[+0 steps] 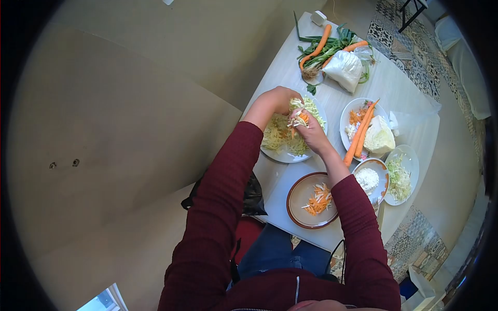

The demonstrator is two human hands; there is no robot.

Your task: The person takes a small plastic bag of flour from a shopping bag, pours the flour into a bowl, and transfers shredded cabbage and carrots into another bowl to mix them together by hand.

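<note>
Over a large white plate (286, 157) heaped with shredded cabbage (280, 136), both hands are close together. My right hand (314, 136) is closed around a bunch of shredded cabbage and carrot (299, 119), with strands poking out between thumb and fingers. Beside it, my left hand (283, 100) curls inward with shredded cabbage at its fingers; its fingertips are partly hidden. Nearer my body, a brown-rimmed plate (297, 199) holds a small pile of shredded carrot and cabbage (319, 201), partly behind my right sleeve.
On the right are a plate with whole carrots (363, 132) and a cabbage piece (380, 137), a bowl of white powder (367, 180) and a dish of shredded cabbage (399, 179). At the far end lie greens (334, 44), more carrots and a white-filled bag (343, 70). A wall (129, 103) borders the left.
</note>
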